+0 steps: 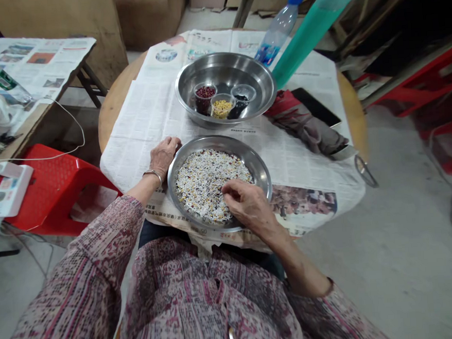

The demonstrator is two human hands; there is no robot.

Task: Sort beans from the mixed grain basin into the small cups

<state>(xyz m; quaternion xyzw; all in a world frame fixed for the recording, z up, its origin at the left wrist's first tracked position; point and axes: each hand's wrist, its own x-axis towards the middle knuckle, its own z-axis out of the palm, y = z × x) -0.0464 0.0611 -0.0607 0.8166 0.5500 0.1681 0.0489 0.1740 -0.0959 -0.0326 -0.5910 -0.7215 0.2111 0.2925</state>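
A shallow steel dish (263, 169) holds a spread of white grains mixed with dark, yellow and reddish beans (207, 178). Over the right part of this mix is my right hand (247, 204), thumb and fingertips pinched together; whatever is between them is too small to make out. My left hand (165, 155) lies on the newspaper against the dish's left rim, fingers stretched forward and holding nothing. Behind the dish stands a deeper steel basin (226, 61). Inside it are clear cups: one with red beans (205, 92), one with yellow beans (221, 108), and one with black beans (240, 106).
Newspaper (137, 113) covers the round table. Right of the basin are a plastic bottle (278, 31), a tall green tube (317, 29), a folded umbrella (308, 125) and a dark phone-like slab (316, 106). A red stool (57, 191) carrying a power strip (12, 189) stands at left.
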